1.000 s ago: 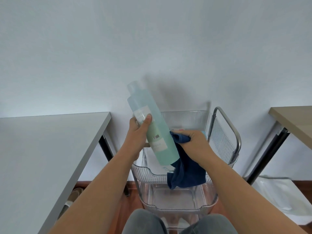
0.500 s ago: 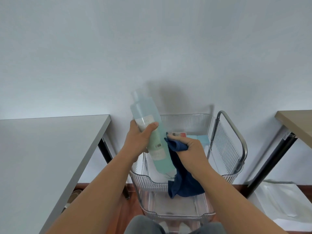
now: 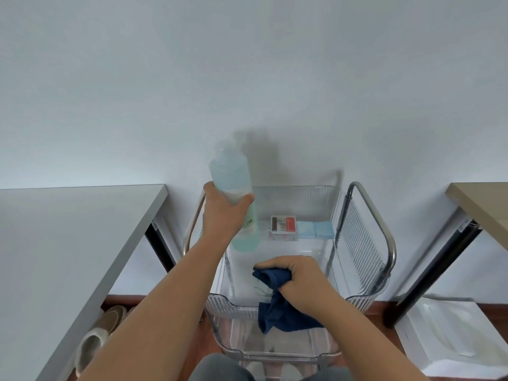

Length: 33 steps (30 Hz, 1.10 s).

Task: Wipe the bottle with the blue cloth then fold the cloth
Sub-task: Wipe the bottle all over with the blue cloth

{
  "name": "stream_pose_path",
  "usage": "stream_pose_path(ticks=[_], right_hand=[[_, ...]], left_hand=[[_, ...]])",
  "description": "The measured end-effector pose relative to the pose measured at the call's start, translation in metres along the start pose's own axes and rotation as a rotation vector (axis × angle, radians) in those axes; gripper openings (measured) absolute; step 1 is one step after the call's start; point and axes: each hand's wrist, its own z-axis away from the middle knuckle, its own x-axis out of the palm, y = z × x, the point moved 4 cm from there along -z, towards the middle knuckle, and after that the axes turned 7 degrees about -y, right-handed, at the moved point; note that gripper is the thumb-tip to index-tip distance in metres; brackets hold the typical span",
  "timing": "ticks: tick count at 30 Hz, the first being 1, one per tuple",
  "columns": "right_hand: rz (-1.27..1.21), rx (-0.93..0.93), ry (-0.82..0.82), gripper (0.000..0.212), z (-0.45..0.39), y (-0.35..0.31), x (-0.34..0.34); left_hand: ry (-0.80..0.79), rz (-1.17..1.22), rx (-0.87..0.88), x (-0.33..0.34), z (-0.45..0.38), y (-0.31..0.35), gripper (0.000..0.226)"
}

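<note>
My left hand (image 3: pixel 224 214) grips a tall pale blue-green bottle (image 3: pixel 233 174) around its middle and holds it nearly upright over the back left of a clear plastic cart tray (image 3: pixel 360 295). The bottle's top is blurred. My right hand (image 3: pixel 299 277) holds the bunched dark blue cloth (image 3: pixel 277 312) lower and nearer to me, above the tray's front. The cloth hangs down from my fist. Cloth and bottle are apart.
In the tray's back lie a red and white box (image 3: pixel 283 224) and pale blue packets (image 3: pixel 314 229). A metal handle (image 3: pixel 384 235) runs along the cart's right side. A grey table (image 3: pixel 68 243) stands left, a wooden table (image 3: pixel 483 204) right, slippers (image 3: pixel 96 336) on the floor.
My right hand has pulled the cloth down and away from the bottle toward me. My left hand has moved the bottle back and more upright over the tray.
</note>
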Motion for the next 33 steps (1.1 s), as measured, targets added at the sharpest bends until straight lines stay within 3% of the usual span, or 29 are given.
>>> stream_pose_path(ticks=[10,18,25,29,33], right_hand=[[-0.088,0.02,0.02,0.05,0.0,0.012,-0.005],[-0.105,0.054,0.09,0.059,-0.002,0.02,-0.014],[-0.126,0.054,0.123,0.056,0.001,0.017,-0.014],[-0.123,0.064,0.123,0.047,0.005,0.015,-0.016],[-0.097,0.043,0.264,0.033,0.01,0.009,-0.031]], left_hand=[[0.002,-0.127,0.015,0.01,-0.013,-0.021,0.075],[-0.017,-0.113,-0.011,0.005,-0.005,-0.029,0.094],[-0.109,-0.134,-0.009,0.005,0.008,-0.028,0.084],[-0.12,-0.106,-0.006,0.002,0.013,-0.027,0.086],[-0.1,-0.119,-0.02,-0.003,0.021,-0.03,0.087]])
